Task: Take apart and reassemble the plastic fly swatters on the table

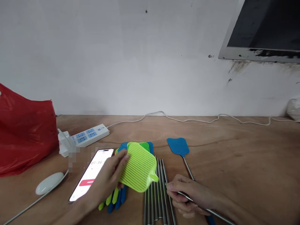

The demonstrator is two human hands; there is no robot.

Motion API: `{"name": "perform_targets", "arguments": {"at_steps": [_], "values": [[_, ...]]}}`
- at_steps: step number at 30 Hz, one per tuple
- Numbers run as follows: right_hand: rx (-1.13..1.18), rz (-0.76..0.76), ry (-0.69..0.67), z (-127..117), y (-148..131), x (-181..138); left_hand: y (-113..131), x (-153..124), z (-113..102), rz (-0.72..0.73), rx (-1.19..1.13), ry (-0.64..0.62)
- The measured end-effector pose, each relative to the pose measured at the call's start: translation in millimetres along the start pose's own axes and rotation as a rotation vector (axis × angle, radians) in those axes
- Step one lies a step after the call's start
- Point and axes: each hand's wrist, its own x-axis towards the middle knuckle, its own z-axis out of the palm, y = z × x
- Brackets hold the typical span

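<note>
My left hand (114, 170) grips a yellow-green fly swatter head (138, 168) by its edge, its short socket pointing right. My right hand (185, 195) is closed round a thin metal rod (206, 209), whose tip is near that socket but apart from it. Beneath the head, several metal rods (159, 193) lie side by side on the table. Behind my left hand, a pile of blue and green swatter heads (145, 145) is partly hidden. Blue and green handles (118, 197) lie below it. A blue fly swatter (178, 146) with a rod attached lies beyond my right hand.
On the left are a lit phone (93, 175) showing a timer, a white power strip (89, 136), a white mouse-shaped object (49, 183) and a red plastic bag (25, 134). A white cable (187, 119) runs along the wall at the back of the wooden table (246, 156).
</note>
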Motion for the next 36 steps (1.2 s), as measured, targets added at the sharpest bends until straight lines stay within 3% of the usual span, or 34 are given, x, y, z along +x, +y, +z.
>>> {"name": "perform_targets", "arguments": {"at_steps": [1, 3, 8, 12, 18, 23, 25, 30, 36], "values": [[0.008, -0.001, 0.015, -1.1, 0.3, 0.2, -0.6, 1.6, -3.5, -0.078, -0.051, 0.002], [0.055, -0.035, 0.089, -3.7, 0.4, 1.5, -2.0, 5.4, -10.0, -0.041, -0.018, 0.099], [0.128, -0.243, 0.321, -6.3, -3.6, 4.1, -7.2, 7.0, -9.2, -0.024, -0.060, -0.034], [0.065, -0.299, 0.298, -1.3, -2.5, 2.2, -11.6, 2.7, -0.1, -0.134, -0.139, -0.107], [-0.001, -0.200, 0.185, -1.9, 10.4, 6.5, -8.3, -1.0, 4.6, -0.170, -0.268, -0.163], [0.105, -0.312, 0.383, -4.0, 7.2, 8.8, -3.2, -3.0, -1.3, -0.151, -0.364, -0.020], [0.163, -0.357, 0.452, -3.1, 3.0, 7.3, -2.6, -4.0, -2.4, -0.137, -0.373, -0.041], [0.172, -0.343, 0.436, -2.1, 0.7, 5.0, -5.7, -5.6, -1.1, -0.117, -0.351, -0.156], [0.197, -0.398, 0.488, -4.6, -2.1, 3.9, -11.9, 2.0, -8.6, -0.105, -0.233, 0.009]]}}
